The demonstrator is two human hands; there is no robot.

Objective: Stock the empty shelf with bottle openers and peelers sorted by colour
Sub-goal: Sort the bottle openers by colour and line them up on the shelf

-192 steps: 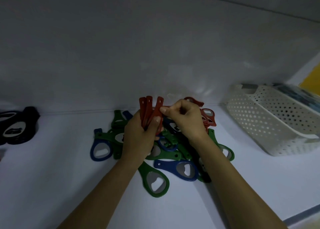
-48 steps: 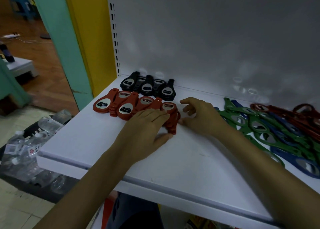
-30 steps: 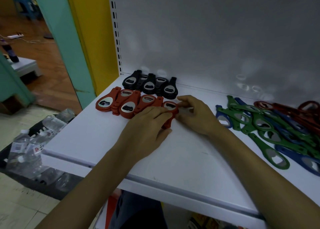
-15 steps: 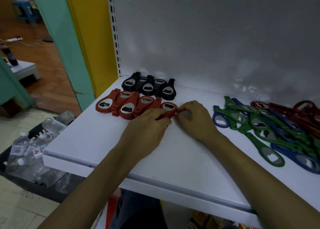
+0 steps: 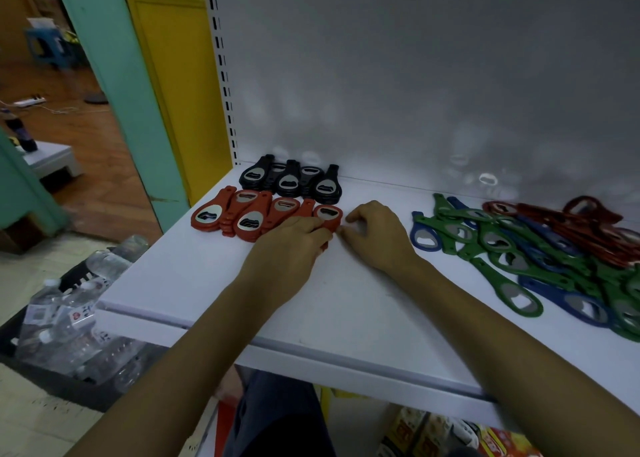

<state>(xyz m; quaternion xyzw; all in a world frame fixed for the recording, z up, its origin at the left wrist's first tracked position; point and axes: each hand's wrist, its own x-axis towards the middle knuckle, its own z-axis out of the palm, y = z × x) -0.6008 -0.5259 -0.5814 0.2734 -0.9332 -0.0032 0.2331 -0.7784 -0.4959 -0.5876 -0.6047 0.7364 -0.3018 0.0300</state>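
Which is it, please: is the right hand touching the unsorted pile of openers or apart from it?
Apart. The head view shows bare white shelf between the right hand and the blue opener at the edge of the unsorted pile.

The white shelf [image 5: 349, 304] carries three groups. At its back left corner a short row of black bottle openers [image 5: 290, 181] lies close to the back panel, in small stacks, with the handles pointing to the back. Just in front of them runs a row of red bottle openers [image 5: 250, 218] — also stacked, metal faces up. Well apart, on the right side, lies a loose pile [image 5: 512, 248] of green, blue and red openers — the colours mixed, the handles crossing each other.
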